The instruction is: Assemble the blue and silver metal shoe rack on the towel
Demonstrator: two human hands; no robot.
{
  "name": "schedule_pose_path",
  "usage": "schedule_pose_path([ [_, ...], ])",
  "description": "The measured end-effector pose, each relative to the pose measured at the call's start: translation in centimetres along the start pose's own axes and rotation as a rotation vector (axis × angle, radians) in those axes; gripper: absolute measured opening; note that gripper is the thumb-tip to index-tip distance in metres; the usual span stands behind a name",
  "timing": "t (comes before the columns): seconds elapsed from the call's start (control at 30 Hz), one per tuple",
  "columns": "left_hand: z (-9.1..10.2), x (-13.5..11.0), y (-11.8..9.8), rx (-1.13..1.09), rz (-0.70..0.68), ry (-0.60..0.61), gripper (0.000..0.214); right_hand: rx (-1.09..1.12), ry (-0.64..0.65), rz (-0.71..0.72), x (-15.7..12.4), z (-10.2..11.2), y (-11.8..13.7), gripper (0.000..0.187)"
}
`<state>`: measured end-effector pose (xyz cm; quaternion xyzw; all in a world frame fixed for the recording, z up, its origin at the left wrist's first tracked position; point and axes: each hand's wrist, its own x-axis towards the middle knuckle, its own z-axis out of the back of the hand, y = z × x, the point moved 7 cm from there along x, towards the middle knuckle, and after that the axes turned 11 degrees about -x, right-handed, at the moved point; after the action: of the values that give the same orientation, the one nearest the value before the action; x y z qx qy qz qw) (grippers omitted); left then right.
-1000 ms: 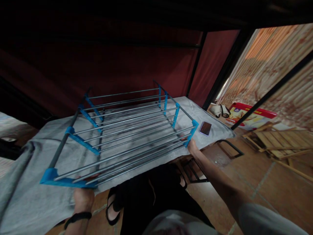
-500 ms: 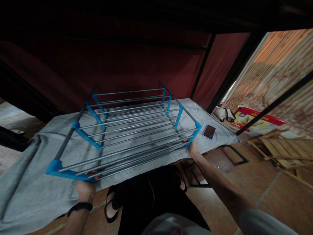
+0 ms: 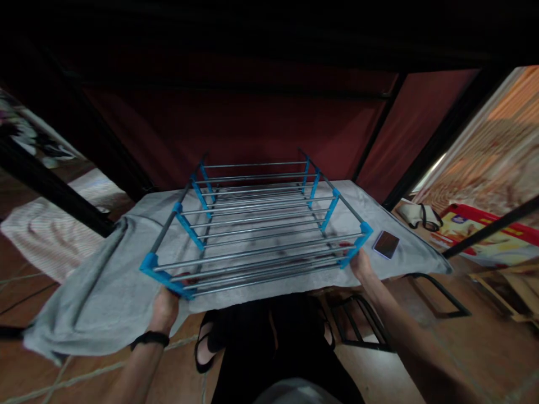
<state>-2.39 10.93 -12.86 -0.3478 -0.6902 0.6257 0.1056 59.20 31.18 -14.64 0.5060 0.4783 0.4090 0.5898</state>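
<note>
A shoe rack (image 3: 261, 250) of thin grey metal tubes with blue plastic end pieces lies lengthwise across a grey cloth (image 3: 122, 297) in front of me. My left hand (image 3: 165, 306) grips its near left blue end piece from below, with the fingers partly hidden behind the tubes. At the opposite corner my right hand (image 3: 360, 266) is closed around the near right blue end piece. Some of its fingertips show between the tubes. To the right of the rack a phone (image 3: 386, 244) rests on the cloth.
Dark posts (image 3: 438, 146) and a dark red panel (image 3: 252, 129) frame the space behind. On the right are a white bag (image 3: 410, 212), a red and yellow box (image 3: 488, 233) and a wooden slatted item (image 3: 505, 292). Below the cloth's edge stands a black metal-framed seat (image 3: 357, 325).
The camera view has swung left, so the rack, cloth and phone appear farther right. Both hands keep their hold on the rack, whose left end now looks less close to me.
</note>
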Motion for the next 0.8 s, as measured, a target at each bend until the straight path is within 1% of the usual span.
schedule_pose_path([
  [0.03,0.4,0.2,-1.2,-0.03,-0.029,-0.031,0.016,0.005,0.012,0.006,0.3,0.6,1.3,0.024],
  [0.1,0.4,0.5,-4.2,-0.112,-0.099,-0.034,0.026,0.034,0.048,0.015,1.1,1.7,4.2,0.024],
  [0.13,0.0,0.6,-6.0,-0.157,-0.135,-0.007,0.031,0.055,0.07,0.022,1.5,2.2,5.8,0.025],
  [0.2,-1.4,0.5,-9.4,-0.216,-0.166,0.079,0.04,0.096,0.165,0.014,2.1,2.2,8.7,0.028],
  [0.27,-3.2,0.1,-11.8,-0.237,-0.098,0.166,0.045,0.134,0.214,0.002,2.2,1.9,11.2,0.029],
  [0.33,-4.9,-0.6,-13.1,-0.241,0.002,0.238,0.048,0.136,0.232,-0.034,2.0,1.2,12.6,0.027],
  [0.4,-6.1,-1.2,-13.5,-0.213,0.089,0.287,0.049,0.082,0.257,-0.089,1.7,0.3,13.0,0.024],
  [0.5,-6.7,-1.8,-13.0,-0.163,0.153,0.296,0.049,0.005,0.275,-0.139,1.6,-0.5,12.6,0.022],
  [0.63,-6.8,-2.1,-12.8,-0.136,0.125,0.293,0.045,-0.002,0.258,-0.141,2.0,-0.4,11.9,0.02],
  [0.8,-6.7,-2.2,-12.9,-0.097,0.111,0.296,0.041,-0.016,0.231,-0.132,2.1,-0.5,11.6,0.017],
])
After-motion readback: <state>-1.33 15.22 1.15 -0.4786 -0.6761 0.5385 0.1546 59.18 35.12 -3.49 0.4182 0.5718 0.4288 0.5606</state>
